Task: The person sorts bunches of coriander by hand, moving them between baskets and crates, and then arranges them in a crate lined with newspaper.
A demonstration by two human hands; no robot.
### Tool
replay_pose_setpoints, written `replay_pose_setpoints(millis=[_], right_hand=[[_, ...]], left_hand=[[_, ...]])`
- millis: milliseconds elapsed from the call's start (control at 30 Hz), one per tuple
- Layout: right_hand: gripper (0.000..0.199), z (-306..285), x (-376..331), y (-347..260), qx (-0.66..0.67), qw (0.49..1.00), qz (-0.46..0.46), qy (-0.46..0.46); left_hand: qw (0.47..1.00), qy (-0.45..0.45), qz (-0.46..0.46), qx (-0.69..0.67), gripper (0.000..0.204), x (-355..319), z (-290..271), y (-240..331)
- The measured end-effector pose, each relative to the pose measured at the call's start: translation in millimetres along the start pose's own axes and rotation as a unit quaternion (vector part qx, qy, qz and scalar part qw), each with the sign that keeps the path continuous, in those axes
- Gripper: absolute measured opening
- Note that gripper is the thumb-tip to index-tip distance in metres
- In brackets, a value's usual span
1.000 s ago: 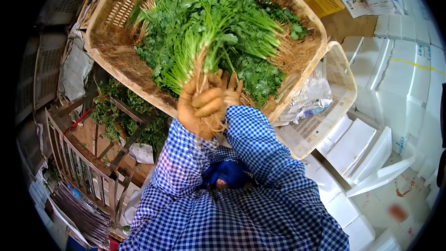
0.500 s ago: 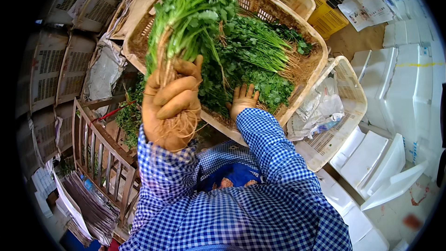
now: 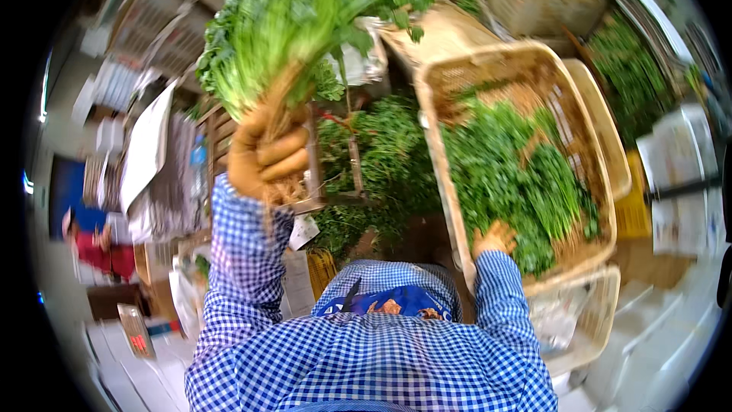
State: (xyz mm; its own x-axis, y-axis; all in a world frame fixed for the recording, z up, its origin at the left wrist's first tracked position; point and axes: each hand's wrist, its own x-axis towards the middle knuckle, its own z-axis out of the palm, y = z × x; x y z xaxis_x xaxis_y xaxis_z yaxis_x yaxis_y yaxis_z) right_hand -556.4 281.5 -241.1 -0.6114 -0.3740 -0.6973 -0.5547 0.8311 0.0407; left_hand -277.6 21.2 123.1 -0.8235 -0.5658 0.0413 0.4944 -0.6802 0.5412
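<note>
My left hand [image 3: 268, 154], in a tan glove, is closed around the root end of a large bunch of coriander [image 3: 282, 53]. The bunch is held up to the left of the crate, with its leaves fanning away from me and thin roots hanging below my fist. My right hand [image 3: 494, 238] rests at the near left side of the tan plastic crate [image 3: 447, 206], touching the greens. Its fingers look apart, though slightly blurred. Inside the crate lies more coriander [image 3: 499, 156], with some roots toward the lower right.
Loose greens [image 3: 381, 152] lie between the crate and a wooden rack [image 3: 221, 133] on the left. Stacked paper [image 3: 164, 160] stands further left, with a person in red [image 3: 103, 248] beyond. A second pale crate [image 3: 598, 313] sits at the right, near white foam boxes [image 3: 648, 328].
My view has turned left, so the crate appears further right. My left hand has carried the coriander bunch leftward, away from over the crate. My right hand stays at the crate.
</note>
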Motion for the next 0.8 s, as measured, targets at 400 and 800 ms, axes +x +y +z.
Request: replay_pose_setpoints(millis=[400, 800], right_hand=[[0.072, -75.2, -10.7, -7.2, -0.186, 0.968, -0.018, -0.167], [0.051, -111.9, -202.5, -313.5, 0.088, 0.699, -0.638, 0.311]], left_hand=[[0.766, 0.64, 0.033, 0.04, 0.033, -171.5, -201.5, 4.2], [0.783, 0.618, -0.032, 0.058, 0.031, -163.9, -207.0, 11.8]])
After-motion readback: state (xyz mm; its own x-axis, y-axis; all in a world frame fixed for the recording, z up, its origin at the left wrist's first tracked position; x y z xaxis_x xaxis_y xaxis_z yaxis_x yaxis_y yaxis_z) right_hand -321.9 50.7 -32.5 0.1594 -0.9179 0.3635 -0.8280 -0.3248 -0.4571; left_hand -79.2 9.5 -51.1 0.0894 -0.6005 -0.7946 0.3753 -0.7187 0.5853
